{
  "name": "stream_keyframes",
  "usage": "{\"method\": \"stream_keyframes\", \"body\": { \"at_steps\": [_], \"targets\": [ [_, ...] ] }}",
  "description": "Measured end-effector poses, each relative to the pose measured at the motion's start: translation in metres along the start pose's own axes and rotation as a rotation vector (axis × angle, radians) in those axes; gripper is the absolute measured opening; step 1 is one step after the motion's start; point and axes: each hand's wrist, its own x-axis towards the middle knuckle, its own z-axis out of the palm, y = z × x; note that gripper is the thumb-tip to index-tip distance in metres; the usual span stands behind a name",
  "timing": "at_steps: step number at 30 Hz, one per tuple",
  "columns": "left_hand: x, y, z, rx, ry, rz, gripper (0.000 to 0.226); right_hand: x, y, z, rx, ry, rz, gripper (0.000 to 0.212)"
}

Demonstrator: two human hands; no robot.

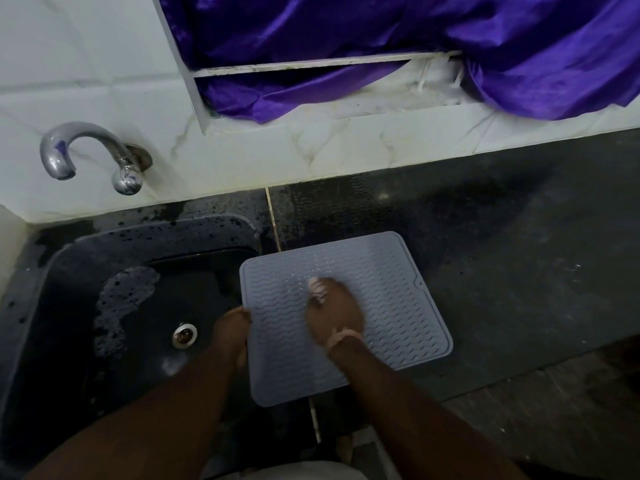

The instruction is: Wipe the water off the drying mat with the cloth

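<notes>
The right hand (334, 315) lies palm down on the middle of the drying mat (388, 289), blurred, with a small pale cloth (316, 287) bunched beneath its fingers; only a crumpled bit of the cloth shows past the fingertips, so the hand seems to be pressing it flat against the ribbed surface, though whether the fingers curl round it I cannot tell. A light band (341, 337) circles that wrist. The left hand (231, 332) pinches the mat's left edge, thumb on top at the rim and the fingers tucked underneath.

The mat is a grey-blue rounded square with wavy ridges, lying on the dark stone worktop (502, 244), turned a little askew, its left edge reaching over the lip of the sink (55, 271). The sink is black, wet, with a patch of foam (121, 299) on its floor and a metal drain (184, 335) near the left hand. Above it a curved chrome tap (83, 150) juts from the white tiled wall (86, 64). Farther back, purple fabric (381, 39) drapes over a window ledge.
</notes>
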Motion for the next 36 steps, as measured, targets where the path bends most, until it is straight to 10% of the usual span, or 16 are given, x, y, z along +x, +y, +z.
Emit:
{"method": "stream_keyframes", "body": {
  "at_steps": [7, 20, 28, 36],
  "targets": [
    [0.014, 0.003, -0.001, 0.022, 0.024, 0.070, 0.023, 0.036, 0.089, -0.062, -0.291, 0.166, 0.292, 0.036],
    [-0.008, 0.000, 0.015, -0.045, 0.096, 0.087, 0.026, -0.026, -0.019, 0.030, -0.099, -0.305, -0.272, 0.040],
    [-0.009, 0.005, 0.017, -0.057, 0.068, 0.069, 0.022, 0.047, 0.099, -0.066, -0.211, 0.193, 0.077, 0.036],
    [-0.007, 0.005, 0.006, -0.075, -0.031, 0.030, 0.027, 0.009, 0.053, -0.016, -0.225, 0.074, 0.018, 0.039]
  ]
}}
